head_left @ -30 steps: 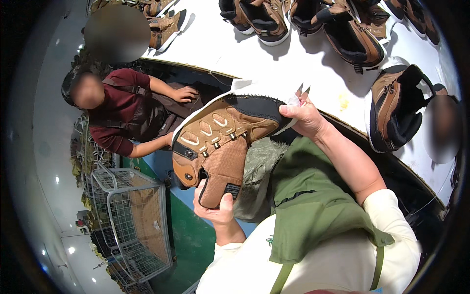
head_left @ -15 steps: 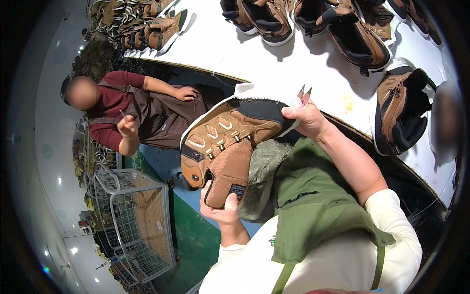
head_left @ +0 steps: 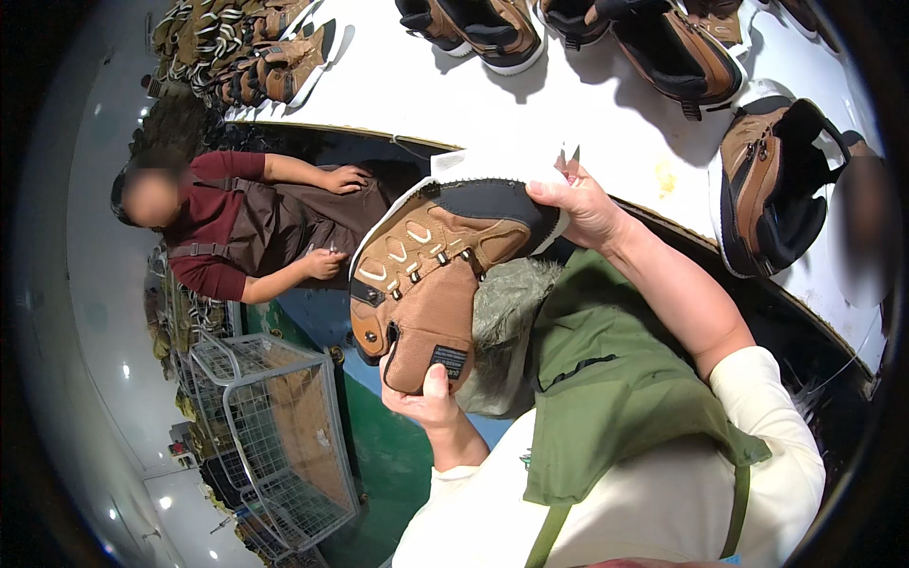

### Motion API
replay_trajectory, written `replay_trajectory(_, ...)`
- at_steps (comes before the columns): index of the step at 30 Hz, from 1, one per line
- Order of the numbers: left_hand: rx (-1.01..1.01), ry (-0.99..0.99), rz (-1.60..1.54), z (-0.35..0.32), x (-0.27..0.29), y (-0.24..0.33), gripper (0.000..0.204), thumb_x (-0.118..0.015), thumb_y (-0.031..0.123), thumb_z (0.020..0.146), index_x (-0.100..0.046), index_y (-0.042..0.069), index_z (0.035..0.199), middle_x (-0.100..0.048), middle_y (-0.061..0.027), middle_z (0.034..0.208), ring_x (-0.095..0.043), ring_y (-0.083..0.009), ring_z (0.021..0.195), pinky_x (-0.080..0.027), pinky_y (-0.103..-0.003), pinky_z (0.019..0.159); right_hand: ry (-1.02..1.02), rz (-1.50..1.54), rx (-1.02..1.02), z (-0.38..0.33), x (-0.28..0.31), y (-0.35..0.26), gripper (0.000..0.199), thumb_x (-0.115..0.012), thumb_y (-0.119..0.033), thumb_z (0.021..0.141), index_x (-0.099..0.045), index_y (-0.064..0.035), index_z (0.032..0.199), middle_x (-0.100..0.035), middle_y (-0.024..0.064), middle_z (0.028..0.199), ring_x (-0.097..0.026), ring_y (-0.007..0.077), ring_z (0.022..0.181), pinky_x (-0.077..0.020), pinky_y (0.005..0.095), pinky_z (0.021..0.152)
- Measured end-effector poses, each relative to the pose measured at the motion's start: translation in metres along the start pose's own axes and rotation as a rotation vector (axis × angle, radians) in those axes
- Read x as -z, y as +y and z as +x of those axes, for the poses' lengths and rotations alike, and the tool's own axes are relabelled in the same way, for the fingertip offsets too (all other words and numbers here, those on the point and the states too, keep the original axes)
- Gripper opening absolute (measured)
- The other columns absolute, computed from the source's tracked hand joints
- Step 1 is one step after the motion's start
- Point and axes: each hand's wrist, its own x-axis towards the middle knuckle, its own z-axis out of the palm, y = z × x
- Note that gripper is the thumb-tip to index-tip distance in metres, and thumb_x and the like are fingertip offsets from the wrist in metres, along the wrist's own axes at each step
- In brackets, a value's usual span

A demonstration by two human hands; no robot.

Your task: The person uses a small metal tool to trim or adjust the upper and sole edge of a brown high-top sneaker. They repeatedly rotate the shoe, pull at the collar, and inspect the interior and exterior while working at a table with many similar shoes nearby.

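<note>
A brown and black shoe (head_left: 431, 293) with a white sole edge and cream lace loops is held up between my hands, tilted sideways. My left hand (head_left: 423, 402) is closed on its brown tongue, the thumb beside a small black label. My right hand (head_left: 587, 210) grips the black end of the shoe, its thumb lying on the upper. Two pointed metal blades (head_left: 568, 156), apparently small snips, stick up from the same hand; their handle is hidden. Beneath the shoe, over my lap, lies a grey-green fuzzy cloth (head_left: 511, 303) beside my green apron (head_left: 606, 379).
Several similar shoes (head_left: 677, 57) stand on the white table (head_left: 530, 123) ahead, with one shoe (head_left: 772, 189) near its right edge. More shoes (head_left: 275, 71) are piled far left. A co-worker (head_left: 222, 218) sits at the left, above a wire cart (head_left: 284, 426).
My view has shifted slightly, and the shoe sits a little lower and further left in it, still in both hands. The co-worker's raised hand has dropped to their lap.
</note>
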Motion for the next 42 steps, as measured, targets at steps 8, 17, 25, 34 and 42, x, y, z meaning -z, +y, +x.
replay_trajectory(8, 0.019, -0.04, -0.14, 0.003, 0.005, -0.012, 0.045, -0.065, 0.013, 0.068, -0.055, -0.011, 0.104, -0.062, -0.0172, 0.097, -0.063, -0.0251, 0.082, -0.052, -0.038, 0.076, 0.0, 0.102, -0.039, 0.003, 0.007, 0.005, 0.025, -0.064, -0.008, 0.087, -0.059, 0.0001, 0.11, -0.063, 0.0071, 0.105, -0.061, 0.0151, 0.095, -0.05, 0.0298, 0.088)
replay_trajectory(17, 0.046, -0.055, -0.162, 0.004, -0.001, -0.012, 0.045, -0.065, 0.015, 0.07, -0.055, -0.012, 0.104, -0.062, -0.0198, 0.098, -0.064, -0.026, 0.083, -0.052, -0.038, 0.077, -0.01, 0.119, -0.043, 0.003, 0.012, 0.005, 0.025, -0.063, -0.008, 0.087, -0.059, 0.0013, 0.11, -0.063, 0.0077, 0.105, -0.061, 0.0151, 0.095, -0.0504, 0.0291, 0.088)
replay_trajectory(25, 0.053, -0.069, -0.152, 0.006, 0.001, -0.015, 0.046, -0.065, 0.015, 0.07, -0.054, -0.013, 0.105, -0.062, -0.02, 0.098, -0.064, -0.0268, 0.083, -0.053, -0.039, 0.077, 0.019, 0.105, -0.029, 0.003, 0.01, 0.006, 0.027, -0.064, -0.009, 0.087, -0.058, 0.0014, 0.111, -0.063, 0.008, 0.106, -0.061, 0.0156, 0.095, -0.0506, 0.0292, 0.088)
replay_trajectory(34, 0.069, -0.054, -0.197, 0.006, -0.001, -0.015, 0.047, -0.066, 0.016, 0.069, -0.054, -0.013, 0.105, -0.062, -0.0209, 0.099, -0.064, -0.0276, 0.084, -0.053, -0.039, 0.077, -0.003, 0.115, -0.042, 0.003, 0.008, 0.004, 0.026, -0.065, -0.01, 0.087, -0.059, 0.001, 0.109, -0.064, 0.0086, 0.103, -0.062, 0.0159, 0.093, -0.0522, 0.0288, 0.085)
replay_trajectory(42, 0.057, -0.049, -0.189, 0.006, -0.002, -0.018, 0.047, -0.066, 0.015, 0.069, -0.054, -0.012, 0.105, -0.062, -0.0205, 0.099, -0.064, -0.0275, 0.084, -0.052, -0.039, 0.077, 0.03, 0.148, -0.048, 0.002, 0.013, 0.007, 0.02, -0.064, -0.008, 0.087, -0.062, -0.0002, 0.105, -0.065, 0.0072, 0.099, -0.063, 0.0153, 0.091, -0.0528, 0.0285, 0.084)
